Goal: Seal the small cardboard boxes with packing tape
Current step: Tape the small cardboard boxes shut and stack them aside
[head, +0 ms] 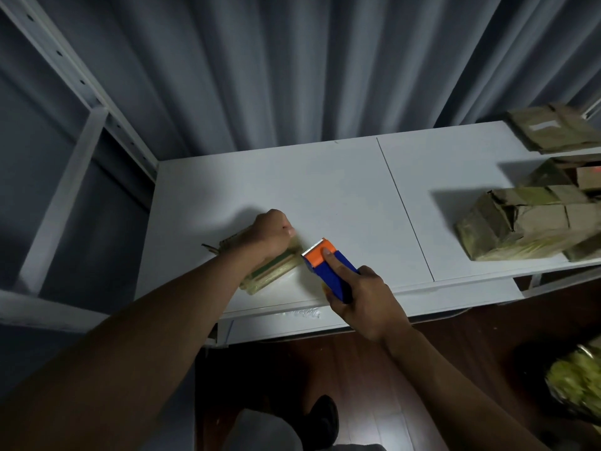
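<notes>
our left hand (271, 231) was curled over the small cardboard box (276, 266) near the white table's (341, 190) front edge. our right hand (361, 296) gripped the blue-and-orange tape dispenser (327, 262), forefinger laid along its top, its toothed end just beside the box. more boxes (527, 222) sat well apart, far right.

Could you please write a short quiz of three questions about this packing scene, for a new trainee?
1. True or false: the right hand grips the tape dispenser.
2. What does the left hand rest on? A) a small box on the white table B) the shelf frame C) the floor
3. Fill in: the dispenser's toothed orange end points toward the ____.

Key
1. True; its index finger lies along the top.
2. A, the small box.
3. Small box under the left hand; the pile of other boxes lies far right.
</notes>
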